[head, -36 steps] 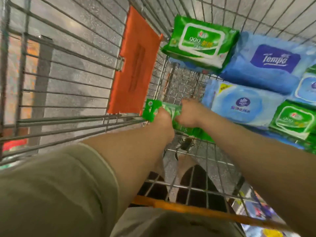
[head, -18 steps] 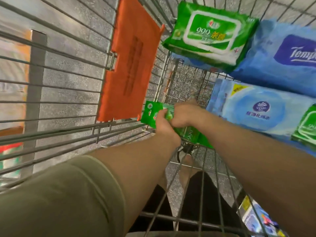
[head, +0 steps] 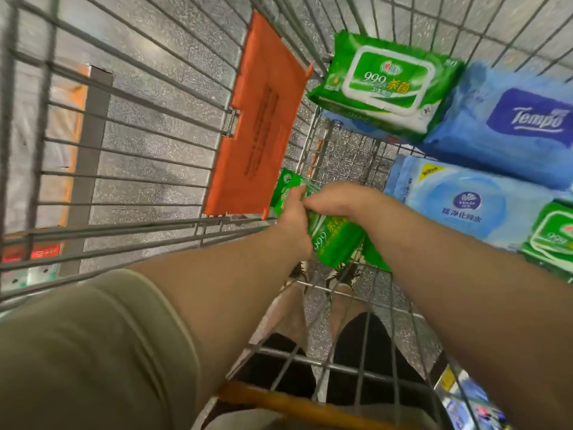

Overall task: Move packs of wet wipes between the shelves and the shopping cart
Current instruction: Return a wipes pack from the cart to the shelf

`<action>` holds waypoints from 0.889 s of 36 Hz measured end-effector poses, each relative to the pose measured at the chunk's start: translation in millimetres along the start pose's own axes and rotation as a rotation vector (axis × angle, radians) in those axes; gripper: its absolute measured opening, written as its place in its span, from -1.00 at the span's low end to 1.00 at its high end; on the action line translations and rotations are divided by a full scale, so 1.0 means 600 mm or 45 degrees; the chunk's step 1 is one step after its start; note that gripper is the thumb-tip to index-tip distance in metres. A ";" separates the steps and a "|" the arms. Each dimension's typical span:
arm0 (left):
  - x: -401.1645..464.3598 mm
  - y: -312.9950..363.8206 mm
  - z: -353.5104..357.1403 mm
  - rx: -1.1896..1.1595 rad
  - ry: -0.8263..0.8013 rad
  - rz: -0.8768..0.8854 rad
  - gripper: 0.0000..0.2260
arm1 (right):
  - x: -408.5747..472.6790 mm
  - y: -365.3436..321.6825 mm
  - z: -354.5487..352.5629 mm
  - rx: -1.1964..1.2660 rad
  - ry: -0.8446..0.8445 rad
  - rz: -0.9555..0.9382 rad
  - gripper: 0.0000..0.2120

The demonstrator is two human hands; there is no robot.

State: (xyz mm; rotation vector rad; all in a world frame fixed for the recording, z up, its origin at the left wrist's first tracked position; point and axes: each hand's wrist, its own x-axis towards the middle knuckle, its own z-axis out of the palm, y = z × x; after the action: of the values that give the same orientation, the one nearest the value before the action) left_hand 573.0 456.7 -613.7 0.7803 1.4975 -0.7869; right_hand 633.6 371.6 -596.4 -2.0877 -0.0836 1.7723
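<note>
Gripping small green pack [head: 333, 240] — left hand [head: 293, 220], right hand [head: 336, 200] both closed on it — white "999" print.

Small green 999 pack [head: 333, 240] sits tilted, low in the wire cart [head: 130, 144]. Beyond it lie a bigger green 999 pack [head: 387, 85], a blue Tempo pack [head: 511, 131] and a pale-blue pack [head: 465, 203].

Both hands, left hand [head: 293, 220] and right hand [head: 336, 198], clasp a green wipes pack [head: 333, 240] inside the cart [head: 341, 156].

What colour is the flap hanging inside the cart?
Orange, seen in the head view: the flap on the cart wall.
</note>
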 end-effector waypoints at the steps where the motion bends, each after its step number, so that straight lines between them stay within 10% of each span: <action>1: -0.012 0.002 0.003 0.030 -0.024 0.012 -0.34 | -0.012 -0.002 -0.004 0.078 -0.009 -0.013 -0.52; 5: -0.075 0.011 0.017 0.080 -0.152 0.063 -0.45 | -0.070 0.001 -0.021 0.218 0.142 -0.005 -0.62; 11: -0.186 0.011 0.046 0.132 -0.370 0.144 -0.50 | -0.186 0.023 -0.041 0.656 0.437 0.130 -0.10; 16: -0.298 -0.014 0.067 0.216 -0.484 0.395 -0.57 | -0.311 0.042 -0.053 1.387 0.545 -0.025 -0.43; 25: -0.535 -0.067 0.083 0.176 -0.819 0.572 -0.64 | -0.537 0.015 -0.033 1.645 0.803 -0.264 -0.41; 32: -0.693 -0.089 0.099 0.414 -1.018 0.660 -0.55 | -0.661 0.003 -0.015 1.813 1.114 -0.291 0.02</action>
State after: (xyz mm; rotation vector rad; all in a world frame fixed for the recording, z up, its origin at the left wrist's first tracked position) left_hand 586.0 365.7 -200.3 0.8959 0.4290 -0.8102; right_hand 564.6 249.2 -225.1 -1.3769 0.8570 0.2940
